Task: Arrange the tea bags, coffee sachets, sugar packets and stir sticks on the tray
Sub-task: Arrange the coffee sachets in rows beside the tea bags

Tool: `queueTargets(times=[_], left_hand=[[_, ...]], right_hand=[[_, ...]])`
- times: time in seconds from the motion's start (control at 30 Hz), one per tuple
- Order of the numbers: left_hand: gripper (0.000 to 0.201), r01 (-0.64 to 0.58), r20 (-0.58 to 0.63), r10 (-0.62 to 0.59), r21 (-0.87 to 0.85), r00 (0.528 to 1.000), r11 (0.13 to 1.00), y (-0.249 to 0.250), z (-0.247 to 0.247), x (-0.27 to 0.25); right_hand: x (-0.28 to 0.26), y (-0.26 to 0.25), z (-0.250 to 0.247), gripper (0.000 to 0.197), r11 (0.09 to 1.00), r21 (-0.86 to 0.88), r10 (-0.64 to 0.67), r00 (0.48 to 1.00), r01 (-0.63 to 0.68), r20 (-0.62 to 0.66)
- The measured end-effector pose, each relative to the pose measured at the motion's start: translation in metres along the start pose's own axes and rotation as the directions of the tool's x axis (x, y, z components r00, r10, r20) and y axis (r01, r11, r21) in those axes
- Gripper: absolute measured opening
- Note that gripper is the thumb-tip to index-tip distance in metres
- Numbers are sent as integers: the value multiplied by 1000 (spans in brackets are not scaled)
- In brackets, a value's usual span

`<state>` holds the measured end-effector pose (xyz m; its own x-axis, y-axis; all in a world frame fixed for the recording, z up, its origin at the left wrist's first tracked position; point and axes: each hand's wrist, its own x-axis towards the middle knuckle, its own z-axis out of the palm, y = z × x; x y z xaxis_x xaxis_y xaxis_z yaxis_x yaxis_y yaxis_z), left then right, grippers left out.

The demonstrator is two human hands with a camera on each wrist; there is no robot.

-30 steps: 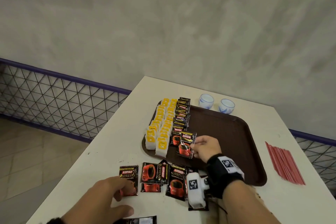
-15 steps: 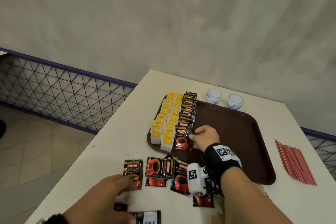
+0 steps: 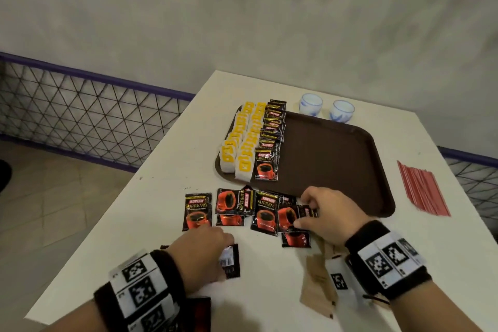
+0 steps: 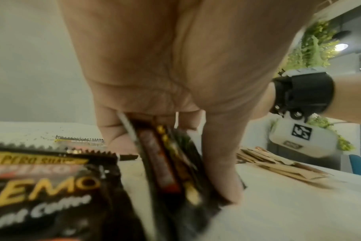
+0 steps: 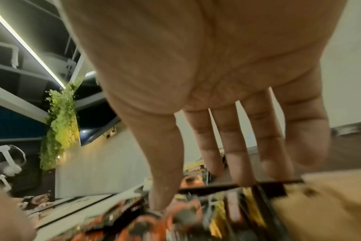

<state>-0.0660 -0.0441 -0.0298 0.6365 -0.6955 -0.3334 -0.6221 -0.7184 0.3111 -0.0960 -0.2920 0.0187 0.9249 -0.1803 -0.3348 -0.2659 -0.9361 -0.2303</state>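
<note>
On the left side of the brown tray (image 3: 336, 159) lie two rows of yellow tea bags (image 3: 244, 143) and a row of black coffee sachets (image 3: 266, 164). More coffee sachets (image 3: 196, 210) lie loose on the white table in front of the tray. My left hand (image 3: 223, 248) grips one coffee sachet (image 3: 230, 261) (image 4: 171, 164) between thumb and fingers, tilted up off the table. Thumb and fingers of my right hand (image 3: 301, 213) pinch another loose sachet (image 3: 289, 217) (image 5: 196, 210). Brown sugar packets (image 3: 314, 280) lie by my right wrist. Red stir sticks (image 3: 423, 187) lie right of the tray.
Two small white-and-blue cups (image 3: 310, 104) stand behind the tray. The table's left edge (image 3: 129, 191) drops off to a tiled floor and a wire fence. The right half of the tray is bare.
My right hand left a sachet at the front of the tray's coffee row and drew back to the loose sachets. My left hand pulled nearer and picked up a sachet.
</note>
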Motion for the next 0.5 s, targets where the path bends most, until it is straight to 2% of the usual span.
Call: queueTargets(times=[0.07, 0.13, 0.17, 0.23, 0.27, 0.33, 0.4, 0.43, 0.5], left_hand=[[11, -91, -81, 85, -81, 993, 993, -5, 0, 3], [15, -144, -231, 103, -168, 968, 975, -6, -5, 5], [23, -165, -328, 99, -182, 940, 969, -5, -8, 6], [51, -200, -509, 70, -206, 858, 958, 1, -17, 6], [63, -218, -560, 48, -241, 827, 946, 4, -21, 5], [75, -274, -571, 25, -354, 820, 894, 5, -26, 4], [76, -343, -521, 20, -532, 853, 774, 1, -27, 4], [74, -355, -494, 8, -615, 870, 704, -1, -27, 4], [71, -340, -473, -53, -702, 880, 626, -3, -26, 4]], right_hand=[[-1, 1, 8, 57, 1000, -14, 9, 1000, -10, -14], [2, 0, 17, 61, 999, -48, 11, 999, -13, -33], [4, -1, 21, 62, 998, -60, 14, 999, -16, -42], [8, -1, 23, 62, 998, -53, 27, 998, -30, -62], [10, 0, 23, 60, 999, -33, 36, 998, -38, -60], [12, 1, 22, 48, 999, 14, 32, 998, -31, -57], [14, 4, 23, 29, 999, 54, 1, 996, 3, -86], [14, 6, 23, 26, 996, 86, -7, 995, 16, -104], [13, 12, 17, 28, 975, 214, -22, 991, 51, -132]])
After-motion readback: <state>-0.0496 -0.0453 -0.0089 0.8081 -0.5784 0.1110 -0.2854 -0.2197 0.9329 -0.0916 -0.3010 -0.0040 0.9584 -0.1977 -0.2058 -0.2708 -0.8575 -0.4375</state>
